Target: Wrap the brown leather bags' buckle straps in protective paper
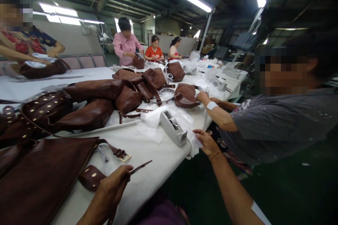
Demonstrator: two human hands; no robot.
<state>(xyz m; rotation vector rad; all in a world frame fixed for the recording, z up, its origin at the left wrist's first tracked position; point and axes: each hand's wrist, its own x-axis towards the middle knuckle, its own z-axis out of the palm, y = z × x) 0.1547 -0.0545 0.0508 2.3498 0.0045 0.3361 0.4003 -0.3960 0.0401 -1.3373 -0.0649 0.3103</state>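
Note:
My left hand [111, 190] is closed around a brown leather strap [141, 167], whose tip points up to the right over the white table. My right hand [207, 142] pinches the edge of a thin white sheet [194, 140] at the table's edge, just right of a grey tape dispenser [173, 128]. A large brown leather bag [44, 175] lies at the lower left, left of my left hand. Its strap with a gold buckle [125, 156] rests above that hand, and a studded strap piece [91, 177] lies between the hand and the bag.
Brown bags [89, 112] are heaped across the table [148, 154]. At the right, a person in a grey shirt [274, 123] handles a small brown bag [186, 95]. Several other people work along the far and left sides. White wrapping sheets [153, 119] lie behind the dispenser.

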